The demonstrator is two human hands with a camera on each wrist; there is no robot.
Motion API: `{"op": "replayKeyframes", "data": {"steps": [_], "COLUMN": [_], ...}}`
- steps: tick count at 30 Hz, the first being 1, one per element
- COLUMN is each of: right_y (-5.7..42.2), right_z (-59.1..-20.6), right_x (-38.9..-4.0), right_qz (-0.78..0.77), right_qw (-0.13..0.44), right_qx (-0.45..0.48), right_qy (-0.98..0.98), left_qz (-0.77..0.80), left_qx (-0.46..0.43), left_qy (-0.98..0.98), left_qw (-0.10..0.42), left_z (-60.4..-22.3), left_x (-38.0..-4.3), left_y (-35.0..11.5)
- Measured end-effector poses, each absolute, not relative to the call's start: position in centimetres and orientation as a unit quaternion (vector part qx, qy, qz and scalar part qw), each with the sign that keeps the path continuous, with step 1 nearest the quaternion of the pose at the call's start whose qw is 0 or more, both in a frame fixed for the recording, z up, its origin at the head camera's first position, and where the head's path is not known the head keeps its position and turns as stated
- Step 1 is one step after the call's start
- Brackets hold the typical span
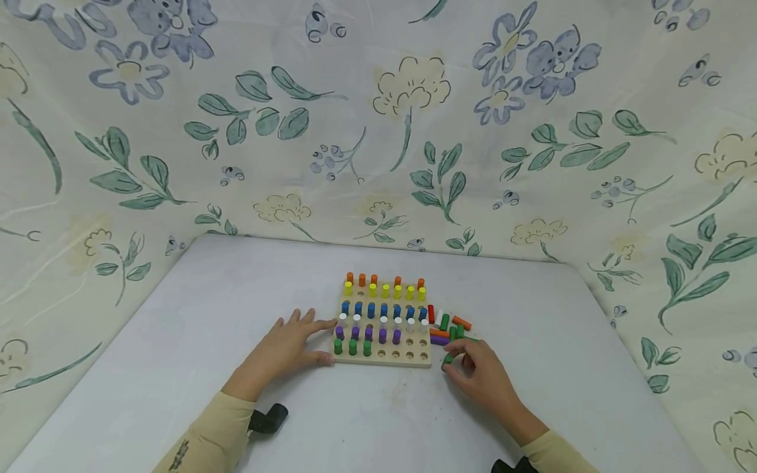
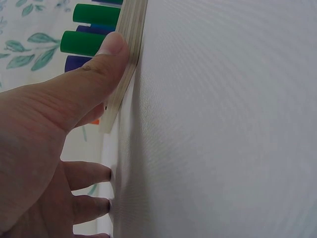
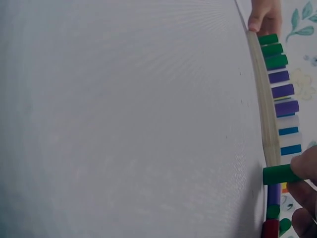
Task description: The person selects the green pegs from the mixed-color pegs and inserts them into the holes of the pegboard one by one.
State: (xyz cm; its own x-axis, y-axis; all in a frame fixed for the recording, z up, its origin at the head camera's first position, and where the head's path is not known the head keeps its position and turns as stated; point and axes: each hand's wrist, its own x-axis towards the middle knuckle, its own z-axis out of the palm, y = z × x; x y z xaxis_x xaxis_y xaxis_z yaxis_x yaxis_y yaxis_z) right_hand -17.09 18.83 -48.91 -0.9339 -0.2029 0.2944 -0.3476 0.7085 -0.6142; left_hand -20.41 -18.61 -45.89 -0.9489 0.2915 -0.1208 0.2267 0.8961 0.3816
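Observation:
A wooden peg board [image 1: 390,362] lies on the table, with rows of orange, yellow, blue, white, purple and green pegs upright in it. Its front row holds three green pegs [image 1: 353,347] at the left, with bare holes to their right. My left hand [image 1: 280,351] touches the board's left side with thumb and index finger, the other fingers spread on the table. Just off the front right corner, my right hand [image 1: 483,376] pinches a green peg [image 3: 278,174] between thumb and fingers; the peg's far end is right at the table surface in the right wrist view.
Loose pegs lie right of the board, among them a red peg [image 1: 431,314], an orange peg [image 1: 462,323], a purple peg [image 1: 439,340] and several green ones. The white table [image 1: 225,295] ends at a floral cloth [image 1: 355,164] behind.

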Motion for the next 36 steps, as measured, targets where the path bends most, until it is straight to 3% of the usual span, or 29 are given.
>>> {"op": "replayKeyframes", "data": {"steps": [12,36], "right_y": [18.7,17.3], "right_z": [-48.7,-48.3], "right_x": [-17.1,-17.6], "right_qz": [0.35,0.354], "right_qw": [0.089,0.118], "right_qx": [0.144,0.173], "right_qy": [-0.922,-0.911], "left_qz": [0.182,0.182], "left_qx": [0.136,0.132], "left_qy": [0.97,0.97], "left_qw": [0.085,0.088], "left_z": [-45.8,-45.9], "left_x": [-20.4,-20.4], "left_y": [-18.7,-18.6]}}
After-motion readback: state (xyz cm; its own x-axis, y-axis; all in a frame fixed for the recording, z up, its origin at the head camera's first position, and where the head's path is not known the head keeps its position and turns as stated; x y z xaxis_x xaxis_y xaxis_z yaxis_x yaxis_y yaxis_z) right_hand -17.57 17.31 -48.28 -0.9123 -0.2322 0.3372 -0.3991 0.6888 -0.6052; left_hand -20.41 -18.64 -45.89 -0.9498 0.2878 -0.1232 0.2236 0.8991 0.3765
